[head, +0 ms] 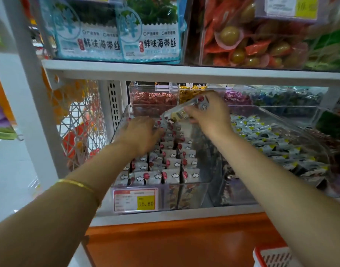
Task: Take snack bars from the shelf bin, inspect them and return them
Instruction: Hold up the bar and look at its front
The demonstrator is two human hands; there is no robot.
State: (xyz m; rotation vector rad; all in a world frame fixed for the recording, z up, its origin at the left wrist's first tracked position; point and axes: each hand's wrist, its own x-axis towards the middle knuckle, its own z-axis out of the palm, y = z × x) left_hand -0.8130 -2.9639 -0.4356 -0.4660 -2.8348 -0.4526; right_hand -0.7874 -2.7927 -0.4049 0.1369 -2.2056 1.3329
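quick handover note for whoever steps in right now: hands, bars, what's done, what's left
Right hand grips one snack bar above the clear bin.
Left hand is down on the rows of bars in the bin; blur hides whether it grips.
Done: one bar is out.
Left: inspect it, return it to the bin.

The snack bars [171,166] are showing silver-grey wrappers patterned with white clouds and red blobs, and the raised snack bar [176,114] at 12 o'clock is wearing the same print. At 6 o'clock, the price tag [135,199] is showing white with a red border and a yellow block. At 3 o'clock, neighbouring packets [271,139] are showing silver with yellow corners. At 11 o'clock, seaweed packs [115,35] are showing pale blue, white and green; at 7 o'clock a bracelet [76,183] is gleaming gold.
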